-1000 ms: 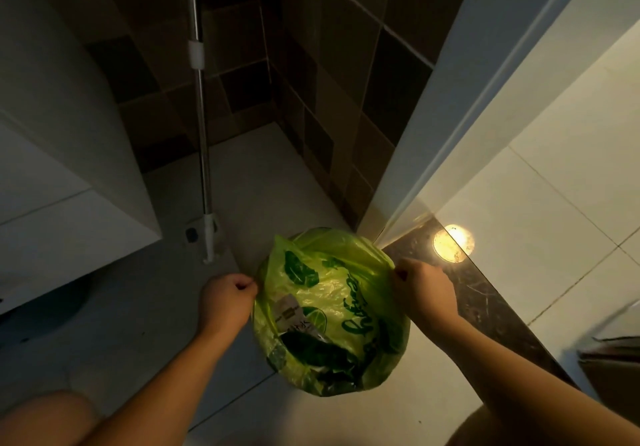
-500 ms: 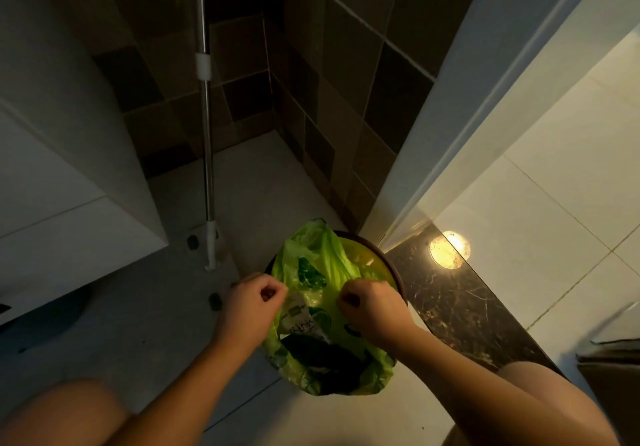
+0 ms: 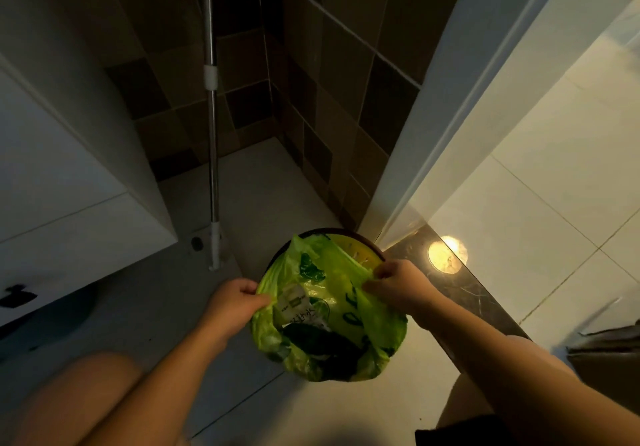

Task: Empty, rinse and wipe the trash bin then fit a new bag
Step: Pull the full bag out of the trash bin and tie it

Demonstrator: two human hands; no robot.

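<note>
Landmark: the trash bin (image 3: 360,241), a round, dark-rimmed container standing upright on the floor (image 3: 277,203), its mouth facing up toward the camera; only the far arc of the rim and a yellow inner wall show, the remainder being covered by the bag. Far left of the bin, a white cabinet (image 3: 69,203) is cut off by the frame edge; a dark shape beneath it is too dim to identify. Left of the bin and beyond it, a metal pole (image 3: 213,154) stands near-upright, its foot on the floor, its top out of frame. Just left of the bin, the left hand (image 3: 233,303) has fingers curled, pinching the left edge of the green bag (image 3: 329,310); the bag sits in and over the bin mouth, its opening stretched sideways between the two hands, long axis left to right; inside it lie a white printed wrapper and a dark mass that cannot be made out. At the bin's right edge, the right hand (image 3: 401,284) has fingers curled, gripping the bag's right edge. Right of the bin runs a dark marble threshold (image 3: 467,293) bearing a bright light reflection; a white door frame (image 3: 450,133) rises behind it; further right lies pale tiled flooring.
</note>
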